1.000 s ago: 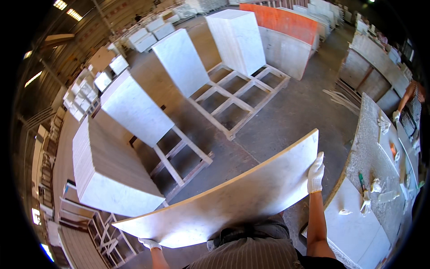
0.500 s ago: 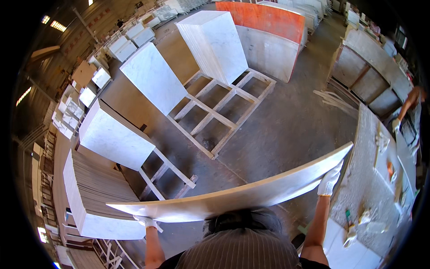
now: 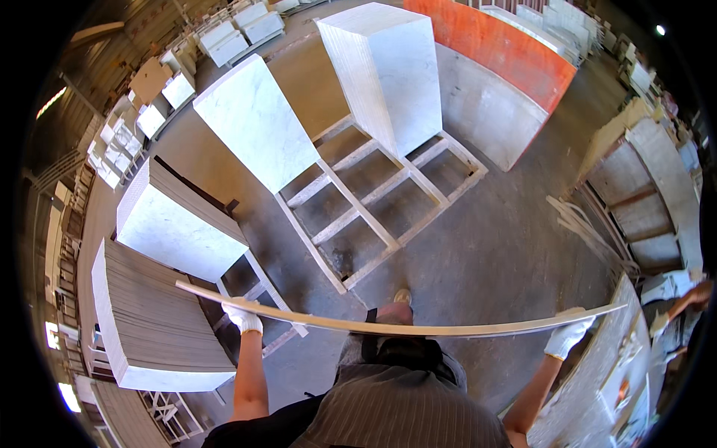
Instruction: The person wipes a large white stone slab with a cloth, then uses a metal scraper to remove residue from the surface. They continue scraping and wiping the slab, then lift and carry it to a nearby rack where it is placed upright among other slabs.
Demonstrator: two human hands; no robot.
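I hold a thin stone slab [image 3: 418,326] edge-on in front of my body, so only its pale upper edge shows as a long curved line. My left hand [image 3: 243,318], in a white glove, grips the slab near its left end. My right hand [image 3: 567,335], also gloved, grips it near its right end. Below the slab are my striped apron and one shoe tip [image 3: 402,296] on the grey concrete floor.
Stacks of white marble slabs [image 3: 258,119] lean on wooden racks [image 3: 358,216] ahead and to the left. A tall stack [image 3: 153,321] stands close at my left. An orange-topped block [image 3: 497,56] is behind. A stone workbench [image 3: 605,388] and another person's arm [image 3: 691,299] are at right.
The slab has tipped from showing its broad face to being seen edge-on and level. The view has moved forward, toward the racks; both hands keep their grip.
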